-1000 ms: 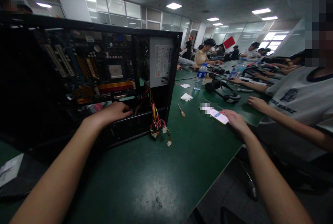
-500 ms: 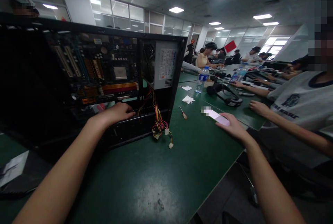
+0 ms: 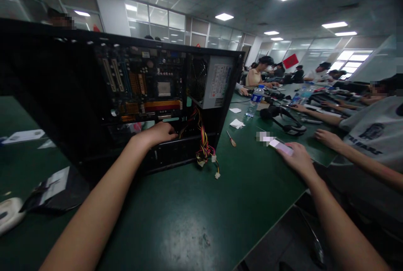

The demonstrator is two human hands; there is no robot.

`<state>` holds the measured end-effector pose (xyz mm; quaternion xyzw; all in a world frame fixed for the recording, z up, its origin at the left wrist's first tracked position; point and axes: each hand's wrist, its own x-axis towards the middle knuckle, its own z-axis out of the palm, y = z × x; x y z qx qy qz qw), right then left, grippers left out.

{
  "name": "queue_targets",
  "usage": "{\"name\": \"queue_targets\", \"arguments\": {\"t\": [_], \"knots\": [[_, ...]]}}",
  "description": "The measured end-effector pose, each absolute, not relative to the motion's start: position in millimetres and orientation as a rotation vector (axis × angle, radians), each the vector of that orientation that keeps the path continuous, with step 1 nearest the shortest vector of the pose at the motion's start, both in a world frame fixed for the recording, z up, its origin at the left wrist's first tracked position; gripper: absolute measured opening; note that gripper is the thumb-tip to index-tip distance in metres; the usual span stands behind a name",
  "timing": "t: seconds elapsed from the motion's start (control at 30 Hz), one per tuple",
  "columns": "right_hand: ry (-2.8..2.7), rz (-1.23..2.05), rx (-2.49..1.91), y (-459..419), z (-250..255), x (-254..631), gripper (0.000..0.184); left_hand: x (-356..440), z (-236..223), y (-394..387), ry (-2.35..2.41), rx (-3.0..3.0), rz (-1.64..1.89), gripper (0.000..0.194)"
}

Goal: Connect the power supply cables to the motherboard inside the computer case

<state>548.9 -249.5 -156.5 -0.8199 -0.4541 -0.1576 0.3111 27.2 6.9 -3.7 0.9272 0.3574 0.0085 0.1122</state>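
An open black computer case (image 3: 185, 149) stands at left on the green table. Inside it show a motherboard (image 3: 151, 82) and a grey power supply (image 3: 217, 82), whose bundle of coloured cables (image 3: 205, 145) hangs out over the lower rail to the tabletop. My left hand (image 3: 159, 134) is closed over that rail, its fingertips partly hidden inside the case. To the right, my right hand (image 3: 297, 160) grips the near end of a phone (image 3: 281, 147) with a lit screen, thumb on one side and fingers on the other. The phone lies low at the table.
A screwdriver (image 3: 231, 139), crumpled tissue (image 3: 237, 123) and water bottle (image 3: 255, 101) stand or lie beyond the case. A black headset (image 3: 285, 122) is near a neighbour's hand (image 3: 327, 139). Black packaging (image 3: 59, 191) and a white object (image 3: 11, 214) sit at left. The table edge (image 3: 270, 231) runs lower right.
My right hand has gone from fingertips touching the phone's screen to gripping its near end. My left hand stays on the case rail. The view has turned left, showing more table there.
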Motion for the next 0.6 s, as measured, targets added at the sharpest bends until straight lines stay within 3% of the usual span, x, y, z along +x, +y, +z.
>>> {"name": "queue_targets", "arguments": {"t": [0.17, 0.4, 0.5, 0.6], "knots": [[-1.268, -0.635, -1.946, -245, -138, 492, 0.032, 23, -6, 6, 1.033, 2.722, 0.036, 0.040], [-1.881, -0.290, -1.462, -198, -65, 312, 0.017, 22, -13, 10, 0.994, 2.718, 0.094, 0.037], [-2.185, -0.133, -1.233, -152, -20, 241, 0.023, 21, -6, 1, 1.080, 2.704, 0.121, 0.037], [-2.231, -0.041, -1.221, -94, 11, 199, 0.033, 19, 5, -10, 1.454, 2.685, 0.287, 0.040]]}}
